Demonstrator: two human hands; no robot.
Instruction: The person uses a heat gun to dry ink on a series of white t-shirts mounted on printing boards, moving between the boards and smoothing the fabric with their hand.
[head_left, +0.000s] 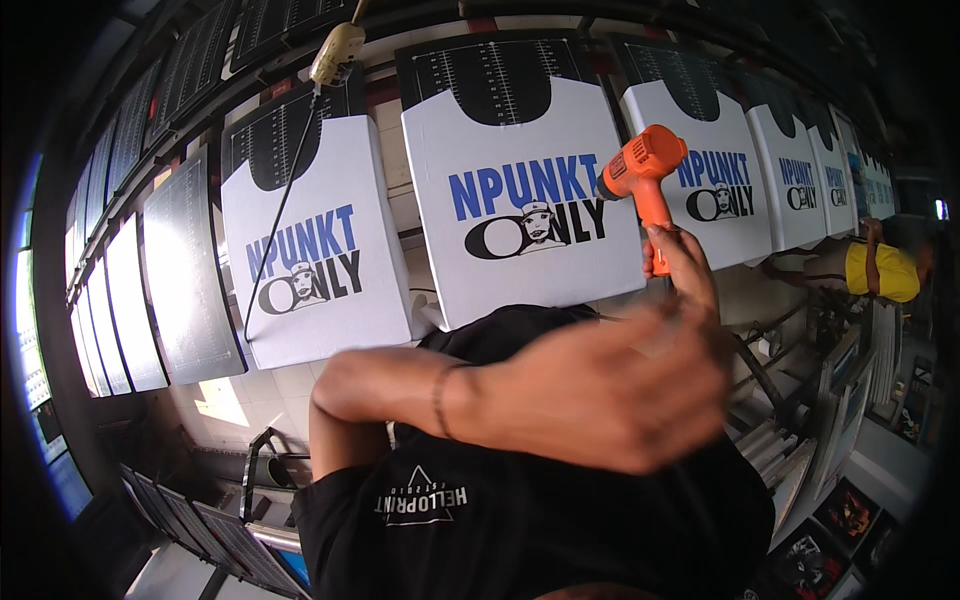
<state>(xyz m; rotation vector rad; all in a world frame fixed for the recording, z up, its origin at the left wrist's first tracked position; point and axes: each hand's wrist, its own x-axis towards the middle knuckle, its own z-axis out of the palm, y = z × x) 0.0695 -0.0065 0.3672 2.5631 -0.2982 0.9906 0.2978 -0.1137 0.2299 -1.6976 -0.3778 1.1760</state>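
Note:
In my right hand (680,265) I grip the handle of an orange heat gun (645,165). Its dark nozzle points left, over the right edge of a white T-shirt (430,200) with a blue and black print. That shirt is stretched flat on a black board with ruled markings. My left arm is bent across my body, bringing my left hand (640,385) close below the right one. Motion smears its fingers, so whether it holds anything is unclear.
More printed white shirts (340,180) (755,225) lie on boards to either side. Bare boards (185,270) continue at far left. A cream-coloured box (338,55) hangs on a cord above. Someone in a yellow top (885,270) stands at far right, near stacked frames (845,420).

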